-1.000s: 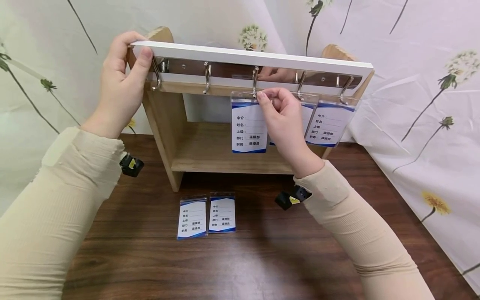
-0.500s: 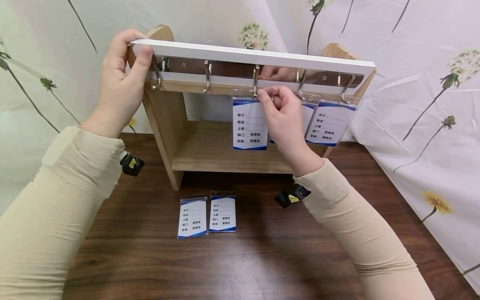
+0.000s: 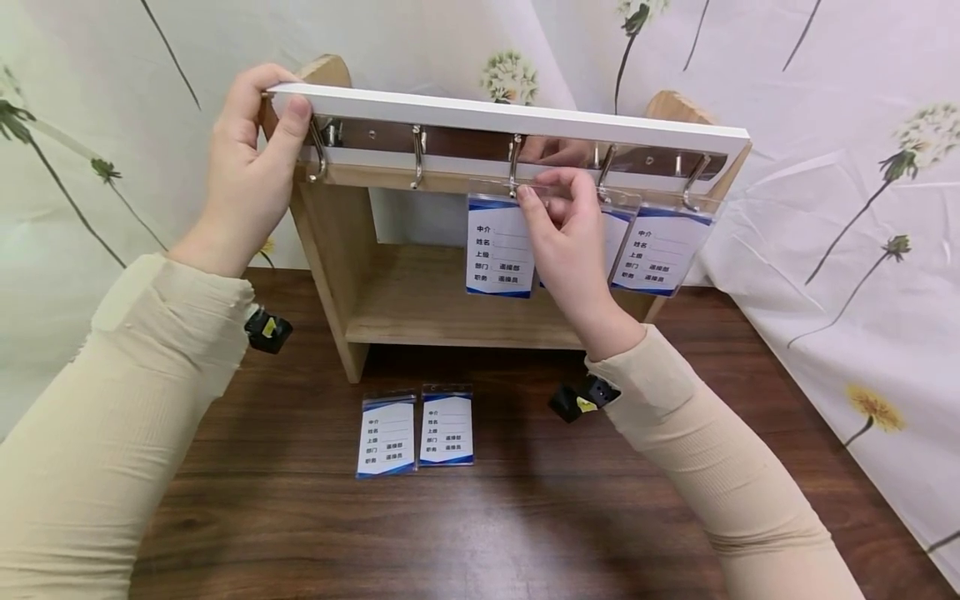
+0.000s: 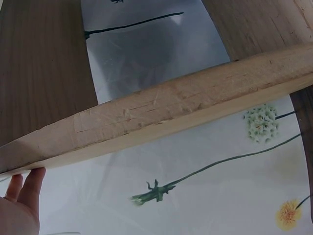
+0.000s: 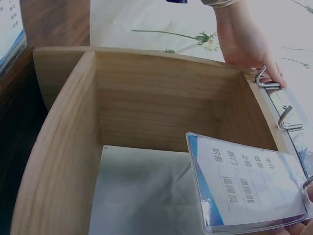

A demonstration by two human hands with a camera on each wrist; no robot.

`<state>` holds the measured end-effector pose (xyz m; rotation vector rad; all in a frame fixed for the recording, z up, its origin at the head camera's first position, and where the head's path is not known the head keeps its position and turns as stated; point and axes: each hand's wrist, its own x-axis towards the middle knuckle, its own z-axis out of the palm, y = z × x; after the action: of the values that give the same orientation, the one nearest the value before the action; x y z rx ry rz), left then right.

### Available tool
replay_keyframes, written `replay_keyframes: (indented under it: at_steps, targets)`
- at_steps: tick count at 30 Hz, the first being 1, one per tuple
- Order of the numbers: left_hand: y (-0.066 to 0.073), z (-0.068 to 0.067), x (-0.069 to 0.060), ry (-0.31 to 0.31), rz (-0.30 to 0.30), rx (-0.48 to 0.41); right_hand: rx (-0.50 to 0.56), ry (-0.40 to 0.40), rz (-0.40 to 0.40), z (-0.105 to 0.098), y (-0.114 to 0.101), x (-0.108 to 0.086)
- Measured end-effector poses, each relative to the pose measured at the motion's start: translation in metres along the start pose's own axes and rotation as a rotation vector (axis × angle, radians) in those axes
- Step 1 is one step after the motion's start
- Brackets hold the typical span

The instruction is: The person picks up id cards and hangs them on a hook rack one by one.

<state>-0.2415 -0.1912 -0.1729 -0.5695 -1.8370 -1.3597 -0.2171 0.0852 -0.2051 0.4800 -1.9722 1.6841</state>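
In the head view my left hand (image 3: 251, 167) grips the left end of the white hook rail (image 3: 450, 107), thumb in front. My right hand (image 3: 570, 242) pinches the top edge of a clear-sleeved ID badge (image 3: 500, 250) at the middle hook (image 3: 514, 162). Whether the hook's tip passes through the badge's slot cannot be made out. Close behind this hand, a second badge (image 3: 617, 229) hangs partly hidden. Another badge (image 3: 662, 250) hangs from the rightmost hook (image 3: 696, 179). The right wrist view shows the pinched badge (image 5: 244, 186) tilted, with fingertips at its top edge.
Below the rail stands a wooden shelf unit (image 3: 450, 321). Two more badges, a left one (image 3: 387, 435) and a right one (image 3: 447, 427), lie on the dark wooden surface (image 3: 480, 533) in front. Two hooks on the rail's left carry no badge. Flower-patterned cloth (image 3: 825, 167) hangs behind.
My right hand has raised the pinched badge slightly against the middle hook. The left hand keeps its grip on the rail, and the view has shifted a little.
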Motion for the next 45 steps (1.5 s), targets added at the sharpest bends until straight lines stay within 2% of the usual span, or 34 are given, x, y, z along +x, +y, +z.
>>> replay_keyframes:
  at_steps: [4, 14, 19, 25, 28, 35, 45]
  targets:
    - [0.000, 0.001, 0.000, -0.001, -0.005, -0.001, 0.028, 0.000, 0.035, -0.001, 0.005, -0.007]
    - [0.000, 0.000, 0.000, -0.002, -0.003, 0.001, 0.015, -0.026, 0.129, -0.002, 0.023, -0.026]
    - [-0.001, -0.001, -0.001, -0.002, -0.020, -0.013, 0.035, -0.014, 0.142, -0.002, 0.029, -0.031]
    - [-0.001, -0.001, 0.000, 0.004, -0.011, -0.012, 0.056, -0.009, 0.157, -0.003, 0.037, -0.036]
    - [-0.001, 0.000, 0.000, 0.005, -0.004, -0.004, 0.059, -0.017, 0.178, -0.003, 0.040, -0.039]
    - [-0.002, 0.000, -0.001, -0.001, -0.009, 0.002, 0.151, -0.057, 0.236, -0.004, 0.049, -0.047]
    - [-0.003, 0.000, 0.000, 0.001, 0.004, -0.001, 0.166, -0.091, 0.277, -0.003, 0.064, -0.062]
